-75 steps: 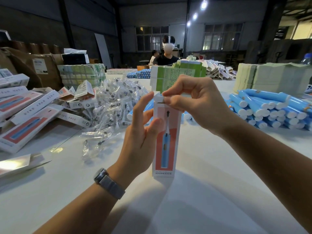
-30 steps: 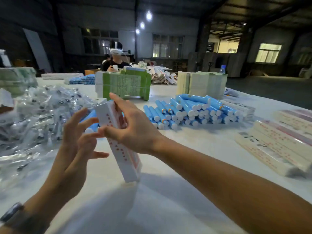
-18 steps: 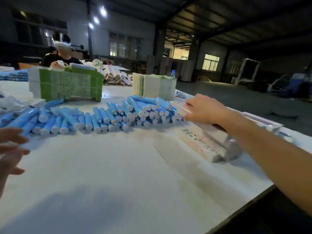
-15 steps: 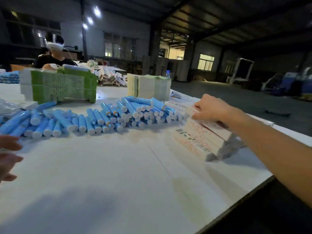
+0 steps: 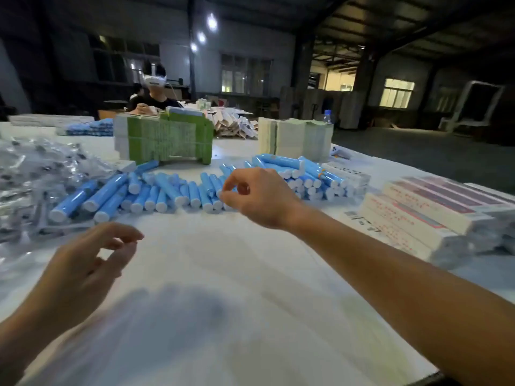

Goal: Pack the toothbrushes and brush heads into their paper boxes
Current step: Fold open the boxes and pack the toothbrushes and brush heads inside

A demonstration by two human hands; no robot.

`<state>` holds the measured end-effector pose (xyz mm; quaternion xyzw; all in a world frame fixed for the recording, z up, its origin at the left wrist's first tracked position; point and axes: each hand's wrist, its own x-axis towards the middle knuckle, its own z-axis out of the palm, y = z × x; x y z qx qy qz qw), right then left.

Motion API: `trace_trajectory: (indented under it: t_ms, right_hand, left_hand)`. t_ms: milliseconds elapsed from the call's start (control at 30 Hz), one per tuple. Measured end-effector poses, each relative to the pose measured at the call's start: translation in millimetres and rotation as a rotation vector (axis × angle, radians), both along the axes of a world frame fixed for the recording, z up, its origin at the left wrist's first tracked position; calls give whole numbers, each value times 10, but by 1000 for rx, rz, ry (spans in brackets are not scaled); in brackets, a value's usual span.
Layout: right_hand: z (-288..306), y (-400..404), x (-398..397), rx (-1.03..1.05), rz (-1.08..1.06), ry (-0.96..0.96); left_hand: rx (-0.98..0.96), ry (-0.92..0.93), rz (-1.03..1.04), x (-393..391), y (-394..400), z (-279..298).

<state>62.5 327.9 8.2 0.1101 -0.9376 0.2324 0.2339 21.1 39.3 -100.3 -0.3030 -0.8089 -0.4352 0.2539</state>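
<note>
**Right hand at the toothbrush pile, left hand idle above the desk**

A loose heap of blue toothbrush handles (image 5: 172, 192) with white end caps lies across the middle of the white desk (image 5: 223, 274), running from the left toward a taller mound of the same handles (image 5: 295, 169) on the right. The right hand (image 5: 259, 196) is over the near edge of this heap, wrist bent, with thumb and forefinger curled toward each other just above one handle; whether the fingertips already pinch it cannot be told, as the spot is small and blurred. The left hand (image 5: 83, 263) hovers lower and nearer the camera, apart from the heap, its fingers loosely curled and holding nothing.

To the right of the handles, stacked packed paper boxes (image 5: 423, 210), white with red print, lie flat near the desk's right edge. On the far left lies a mass of clear plastic sachets (image 5: 41, 174), each with a small dark part inside, most likely the brush heads. Behind the handles stands a block of green and white flat cartons (image 5: 164, 139), and to its right a pale stack of folded sheets (image 5: 295, 139) with a bottle (image 5: 328, 117) behind it. At the far side of the desk a person (image 5: 153, 93) wearing a white headset sits facing this way, with more cartons and blue handles around them.
</note>
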Motion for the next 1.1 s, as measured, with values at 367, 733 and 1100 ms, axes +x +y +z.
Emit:
trace_trajectory:
  t_ms: [367, 733, 1100]
  right_hand:
    - [-481, -2093, -221, -491, 662, 198]
    - [-595, -2086, -258, -470, 829, 126]
    - [-568, -2039, -280, -469, 802, 34]
  left_hand:
    - [156, -411, 263, 194, -216, 346]
    - [-691, -677, 1279, 714, -1735, 573]
    - [-574, -454, 1073, 582, -1415, 574]
